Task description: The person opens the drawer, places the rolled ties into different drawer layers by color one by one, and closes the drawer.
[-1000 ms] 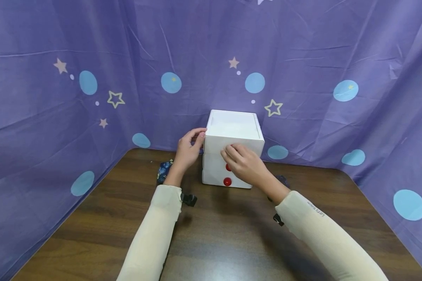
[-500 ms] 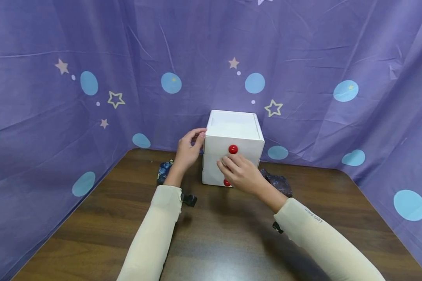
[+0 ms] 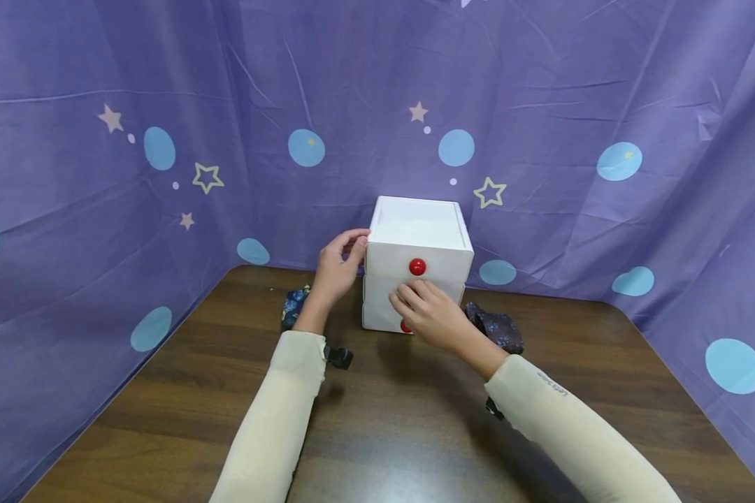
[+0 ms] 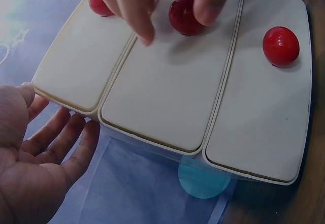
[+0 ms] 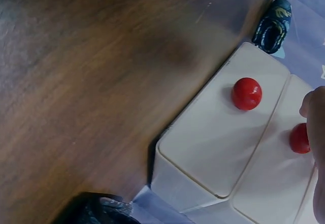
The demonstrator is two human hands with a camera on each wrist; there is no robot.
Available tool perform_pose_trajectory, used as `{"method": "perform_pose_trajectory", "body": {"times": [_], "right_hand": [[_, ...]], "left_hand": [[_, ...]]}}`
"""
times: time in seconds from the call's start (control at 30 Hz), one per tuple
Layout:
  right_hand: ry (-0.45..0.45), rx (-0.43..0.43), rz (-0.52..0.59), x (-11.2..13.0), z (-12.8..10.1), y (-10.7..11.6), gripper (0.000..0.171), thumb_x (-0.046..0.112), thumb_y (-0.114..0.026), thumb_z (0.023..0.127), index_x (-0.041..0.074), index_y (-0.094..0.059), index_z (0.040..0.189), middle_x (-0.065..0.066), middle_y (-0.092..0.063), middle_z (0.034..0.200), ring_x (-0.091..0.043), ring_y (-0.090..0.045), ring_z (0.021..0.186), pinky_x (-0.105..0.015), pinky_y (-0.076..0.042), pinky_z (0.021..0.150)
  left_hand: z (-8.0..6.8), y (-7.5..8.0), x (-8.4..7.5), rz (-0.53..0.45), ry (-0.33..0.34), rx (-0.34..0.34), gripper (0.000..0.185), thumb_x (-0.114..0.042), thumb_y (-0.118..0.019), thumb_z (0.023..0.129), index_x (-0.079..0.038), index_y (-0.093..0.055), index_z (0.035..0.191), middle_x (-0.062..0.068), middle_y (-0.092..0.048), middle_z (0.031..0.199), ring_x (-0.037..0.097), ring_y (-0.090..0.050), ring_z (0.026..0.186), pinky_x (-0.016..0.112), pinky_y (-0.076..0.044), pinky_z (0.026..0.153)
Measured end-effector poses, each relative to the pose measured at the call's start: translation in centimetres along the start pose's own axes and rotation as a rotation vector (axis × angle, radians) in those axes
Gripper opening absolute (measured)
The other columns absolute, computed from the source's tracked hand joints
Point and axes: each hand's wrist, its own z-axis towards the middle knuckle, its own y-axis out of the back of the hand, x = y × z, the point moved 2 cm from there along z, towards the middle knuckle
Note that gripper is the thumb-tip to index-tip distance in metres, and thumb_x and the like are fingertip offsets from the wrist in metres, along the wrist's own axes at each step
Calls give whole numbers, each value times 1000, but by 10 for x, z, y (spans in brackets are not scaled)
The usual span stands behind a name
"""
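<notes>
A white three-drawer unit (image 3: 415, 222) stands at the back of the table, all its drawers pushed in. My left hand (image 3: 335, 272) rests on the unit's upper left side, its fingers along the edge. In front of the middle drawer is my right hand (image 3: 433, 313), its fingers bent loosely around the red middle knob (image 4: 181, 17). The thumb overlaps that knob in the left wrist view, while a finger hangs apart from it on the other side. Above the hand shows the top knob (image 3: 417, 266); the bottom knob (image 4: 281, 46) is partly hidden in the head view.
A dark patterned cloth item (image 3: 495, 330) with an opening lies right of the unit. Another dark blue patterned item (image 3: 293, 306), shoe-like in the right wrist view, lies on the left behind the left wrist. A purple curtain (image 3: 377, 91) hangs close behind the wooden table (image 3: 384, 433).
My right hand has come down from the top knob to the middle one, staying nearly in place since half a second ago. The left hand has kept its spot on the unit.
</notes>
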Motion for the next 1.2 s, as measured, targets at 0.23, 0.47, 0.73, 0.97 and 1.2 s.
{"method": "perform_pose_trajectory", "body": {"times": [0.23,0.47,0.73,0.97,1.2], "right_hand": [[-37,25,21,-1,-2,-10,32,6,-70,90,0,-66,121,-14,-61,110,-31,-58,98,-39,-54,86],[-53,62,23,-1,-4,-14,25,1,-58,94,0,-66,118,-15,-60,110,-31,-56,99,-39,-53,89],[-43,43,19,-2,-4,-16,21,0,-49,97,1,-68,105,-13,-60,108,-30,-55,94,-39,-52,86],[-36,83,-10,-1,-3,-16,19,-2,-53,97,1,-69,105,-10,-60,108,-28,-54,96,-37,-51,87],[-21,93,-25,-1,-2,-12,15,-6,-58,95,0,-70,102,-10,-60,103,-28,-54,94,-37,-51,86]], "left_hand": [[-1,1,-1,-13,11,-3,36,-34,-56,107,-11,-68,132,11,-67,119,24,-65,108,38,-60,86],[0,0,-1,-10,16,-3,36,-35,-56,107,-11,-68,132,10,-67,120,23,-65,109,39,-60,87],[0,0,-1,15,12,0,38,-37,-54,107,-12,-67,133,9,-67,121,23,-64,110,38,-59,87],[1,0,1,12,23,-5,38,-37,-54,107,-12,-67,132,9,-67,120,22,-64,110,37,-59,87],[0,-1,2,15,20,-6,38,-37,-54,107,-12,-67,132,9,-67,120,22,-64,108,37,-59,86]]}}
